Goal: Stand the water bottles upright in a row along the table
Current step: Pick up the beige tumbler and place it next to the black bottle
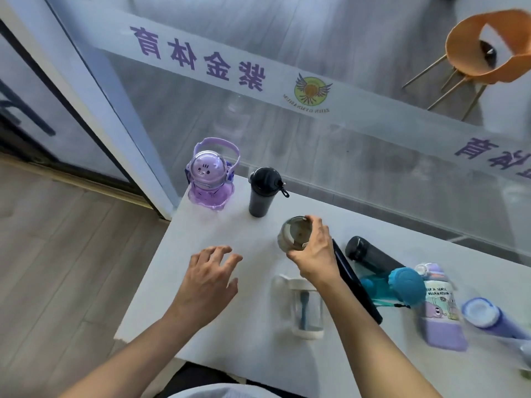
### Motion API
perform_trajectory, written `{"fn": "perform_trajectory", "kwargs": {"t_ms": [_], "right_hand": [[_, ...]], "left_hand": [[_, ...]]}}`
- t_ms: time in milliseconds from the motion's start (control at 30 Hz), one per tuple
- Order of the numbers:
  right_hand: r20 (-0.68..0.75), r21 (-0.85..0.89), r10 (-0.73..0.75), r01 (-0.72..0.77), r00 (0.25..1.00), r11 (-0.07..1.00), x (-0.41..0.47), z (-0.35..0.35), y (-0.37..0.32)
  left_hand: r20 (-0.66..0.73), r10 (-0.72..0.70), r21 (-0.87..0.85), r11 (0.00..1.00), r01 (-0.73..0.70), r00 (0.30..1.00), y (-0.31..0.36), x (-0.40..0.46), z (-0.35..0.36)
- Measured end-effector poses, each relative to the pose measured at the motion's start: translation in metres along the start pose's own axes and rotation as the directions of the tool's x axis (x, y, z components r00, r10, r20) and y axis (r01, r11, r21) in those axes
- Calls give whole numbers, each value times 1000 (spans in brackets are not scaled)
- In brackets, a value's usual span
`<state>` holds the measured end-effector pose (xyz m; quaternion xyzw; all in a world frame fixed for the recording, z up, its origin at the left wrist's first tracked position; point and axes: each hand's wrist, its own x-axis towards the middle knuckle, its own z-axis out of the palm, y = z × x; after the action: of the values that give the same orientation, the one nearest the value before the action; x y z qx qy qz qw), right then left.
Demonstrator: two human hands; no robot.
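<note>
The right hand (313,248) reaches forward, fingers and thumb curled round a smoky grey bottle (293,234) seen from above, standing on the white table (201,225). The left hand (207,280) hovers beside it, fingers spread, holding nothing. The hand hides the bottle's body. Beyond the grip stand a black bottle (263,192) and a purple astronaut bottle (208,176).

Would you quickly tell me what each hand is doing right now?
Left hand: open, fingers spread above the table, holding nothing.
Right hand: gripping the grey bottle from above.
</note>
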<state>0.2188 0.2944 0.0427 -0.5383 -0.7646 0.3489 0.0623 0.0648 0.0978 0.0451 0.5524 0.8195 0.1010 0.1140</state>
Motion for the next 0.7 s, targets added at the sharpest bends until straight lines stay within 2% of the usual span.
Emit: {"fn": "perform_trajectory", "kwargs": {"t_ms": [167, 333, 700], "right_hand": [[39, -46, -83, 85, 996, 995, 35, -21, 17], [55, -5, -166, 166, 985, 986, 62, -33, 28], [5, 15, -190, 190, 982, 982, 88, -33, 28]], "left_hand": [[-12, -75, -6, 997, 75, 997, 38, 0, 13], [-9, -126, 2, 992, 126, 992, 79, -2, 24], [16, -135, 14, 991, 135, 991, 100, 13, 24]]}}
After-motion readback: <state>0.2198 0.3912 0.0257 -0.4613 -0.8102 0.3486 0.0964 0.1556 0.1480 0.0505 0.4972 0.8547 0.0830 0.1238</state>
